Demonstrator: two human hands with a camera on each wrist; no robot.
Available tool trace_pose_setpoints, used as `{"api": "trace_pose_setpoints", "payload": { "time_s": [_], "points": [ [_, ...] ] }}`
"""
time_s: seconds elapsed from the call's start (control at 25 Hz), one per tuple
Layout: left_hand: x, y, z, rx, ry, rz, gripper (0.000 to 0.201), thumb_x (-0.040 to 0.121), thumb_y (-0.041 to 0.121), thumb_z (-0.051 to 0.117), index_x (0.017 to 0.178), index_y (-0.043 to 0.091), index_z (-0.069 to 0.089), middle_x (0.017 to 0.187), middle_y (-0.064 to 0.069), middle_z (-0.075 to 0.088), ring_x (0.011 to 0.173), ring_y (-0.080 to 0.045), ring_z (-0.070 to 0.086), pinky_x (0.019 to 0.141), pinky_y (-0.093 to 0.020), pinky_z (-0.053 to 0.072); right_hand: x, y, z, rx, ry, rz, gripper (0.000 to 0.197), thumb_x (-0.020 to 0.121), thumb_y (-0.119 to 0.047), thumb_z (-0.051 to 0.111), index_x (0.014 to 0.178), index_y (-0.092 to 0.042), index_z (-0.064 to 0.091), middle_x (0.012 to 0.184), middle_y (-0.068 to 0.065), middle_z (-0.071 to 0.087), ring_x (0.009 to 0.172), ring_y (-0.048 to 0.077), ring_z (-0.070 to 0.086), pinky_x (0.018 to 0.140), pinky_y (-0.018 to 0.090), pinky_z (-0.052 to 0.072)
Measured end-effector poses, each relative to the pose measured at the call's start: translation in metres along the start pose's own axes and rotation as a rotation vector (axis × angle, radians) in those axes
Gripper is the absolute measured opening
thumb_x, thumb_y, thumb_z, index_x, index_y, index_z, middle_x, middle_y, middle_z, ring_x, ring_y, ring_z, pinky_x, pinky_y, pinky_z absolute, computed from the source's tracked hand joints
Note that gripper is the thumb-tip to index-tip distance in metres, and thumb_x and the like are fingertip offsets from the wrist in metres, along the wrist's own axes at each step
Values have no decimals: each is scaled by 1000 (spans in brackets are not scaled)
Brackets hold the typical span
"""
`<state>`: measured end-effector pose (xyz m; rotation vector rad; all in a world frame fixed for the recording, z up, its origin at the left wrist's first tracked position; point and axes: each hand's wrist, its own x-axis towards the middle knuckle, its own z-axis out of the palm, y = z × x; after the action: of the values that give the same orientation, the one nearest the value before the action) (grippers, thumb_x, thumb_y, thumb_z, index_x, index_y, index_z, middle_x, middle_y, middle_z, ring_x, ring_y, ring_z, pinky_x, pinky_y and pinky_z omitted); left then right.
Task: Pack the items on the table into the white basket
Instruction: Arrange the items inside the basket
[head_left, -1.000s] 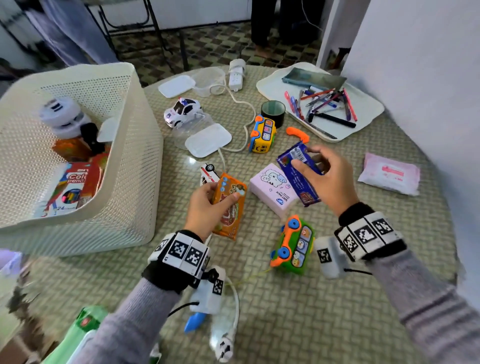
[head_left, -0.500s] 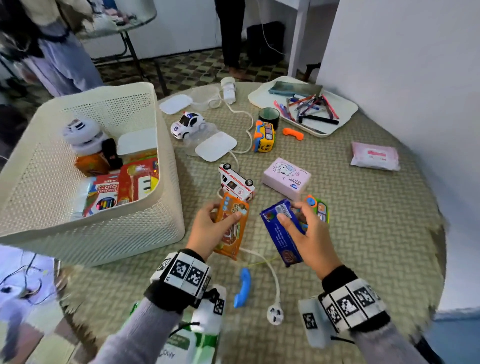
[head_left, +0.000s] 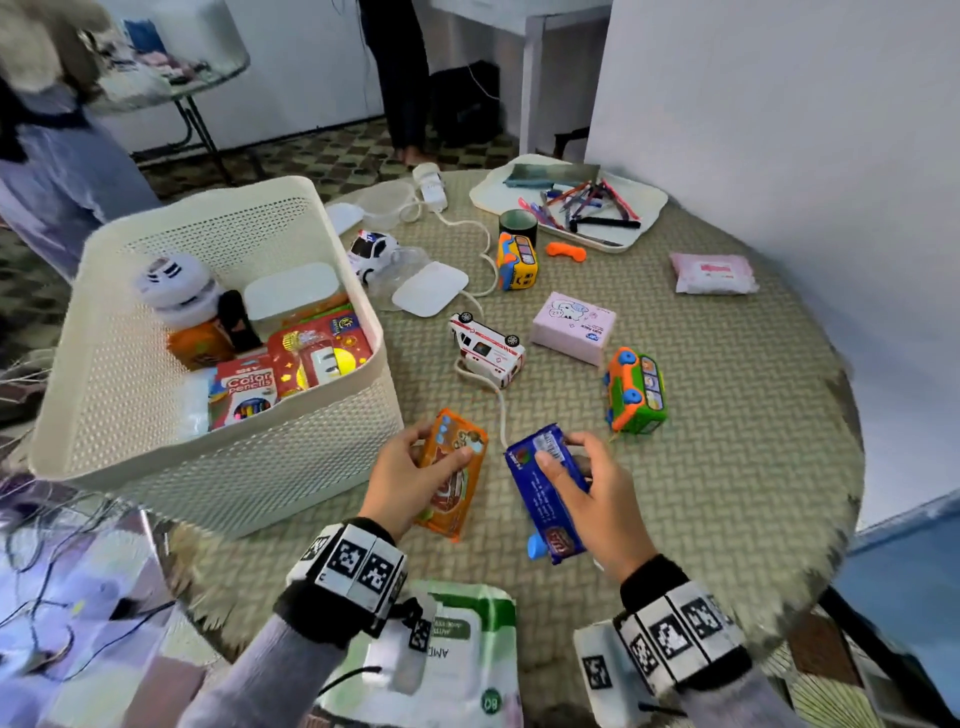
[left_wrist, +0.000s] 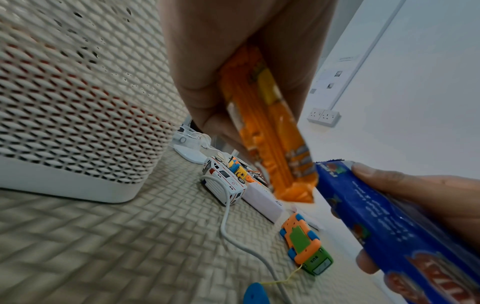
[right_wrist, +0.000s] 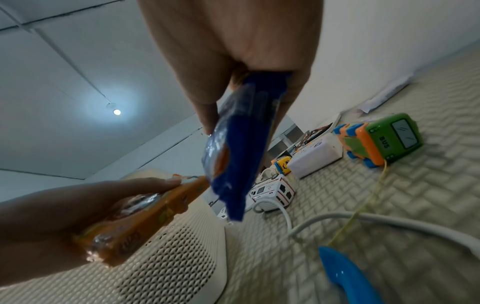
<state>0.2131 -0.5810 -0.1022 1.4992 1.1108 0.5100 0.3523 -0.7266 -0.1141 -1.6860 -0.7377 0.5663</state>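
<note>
Two hands are raised side by side above a round counter (head_left: 727, 467) covered in a woven mat. The left hand (head_left: 402, 480) grasps an orange snack packet (head_left: 453, 475), fingers and thumb wrapped round its edges. The right hand (head_left: 597, 499) grasps a blue biscuit packet (head_left: 545, 493) in the same way. The two packets sit just beside each other, their far ends nearly touching in the left wrist view.

Left of the left hand stands the white basket (head_left: 156, 467), already holding a box of colour pencils (head_left: 244, 389) and other items. Beyond both hands lie a toy ambulance (head_left: 485, 348) and a pink box (head_left: 574, 327), perhaps tissues. A green and orange toy bus (head_left: 636, 392) lies beyond the right hand.
</note>
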Motion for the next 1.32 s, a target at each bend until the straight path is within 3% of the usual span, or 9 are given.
{"api": "trace_pose_setpoints", "payload": {
  "time_s": [0.12,0.28,0.52,0.68,0.8,0.92,1.16,1.24,1.32],
  "points": [
    [-10,-9,-11,6,-8,10,54,73,26,80,119,9,56,104,-8,68,91,-19,67,76,-32,55,-21,-4,9,-35,-3,-26,15,88,-34,62,97,-32,51,76,7,71,64,21,68,57,46,55],
    [-29,-22,-24,9,-13,39,57,70,29,82,118,9,58,101,-8,70,87,-17,69,72,-30,57,-52,-6,18,-68,23,-60,31,82,-46,59,104,-25,52,82,2,71,68,14,68,58,40,57],
    [-64,-40,-64,-5,-4,52,53,71,23,82,116,8,57,101,-11,70,86,-20,69,65,-23,54,-109,-8,34,0,35,-36,25,89,-27,63,108,-17,51,88,0,70,70,7,69,57,30,57],
    [-97,-51,-93,15,12,59,52,69,27,83,112,12,59,98,-7,71,86,-19,69,74,-33,57,-140,-11,53,21,62,-24,25,88,-26,64,107,-17,50,86,0,69,69,5,68,55,25,56],
    [-117,-60,-115,-6,4,62,49,69,24,83,110,14,59,95,-5,72,81,-17,71,73,-35,59,-159,-14,73,9,71,-20,24,87,-28,64,104,-18,51,84,4,70,67,9,69,57,33,57],
    [-129,-59,-141,5,48,98,45,70,23,82,107,16,58,93,-1,71,79,-13,69,66,-27,57,-167,-21,91,38,64,-23,22,88,-27,64,102,-17,51,82,5,71,67,11,69,59,38,57],
    [-120,-47,-194,-35,93,112,65,53,45,83,108,19,59,98,-10,71,84,-24,71,74,-44,59,-154,-48,136,42,38,-57,23,87,-27,64,102,-15,52,86,8,71,70,14,70,61,43,58],
    [-110,-39,-212,-43,96,137,54,62,35,84,107,17,59,95,-10,72,82,-24,71,73,-41,59,-142,-63,156,49,48,-108,24,87,-28,64,101,-14,51,87,7,70,71,13,69,60,39,57],
    [-100,-29,-227,-49,99,163,48,69,25,82,109,14,59,93,-9,72,79,-21,71,70,-36,59,-130,-79,172,77,66,-143,22,88,-25,63,101,-13,50,83,3,68,66,3,66,54,25,54]
  ]
}}
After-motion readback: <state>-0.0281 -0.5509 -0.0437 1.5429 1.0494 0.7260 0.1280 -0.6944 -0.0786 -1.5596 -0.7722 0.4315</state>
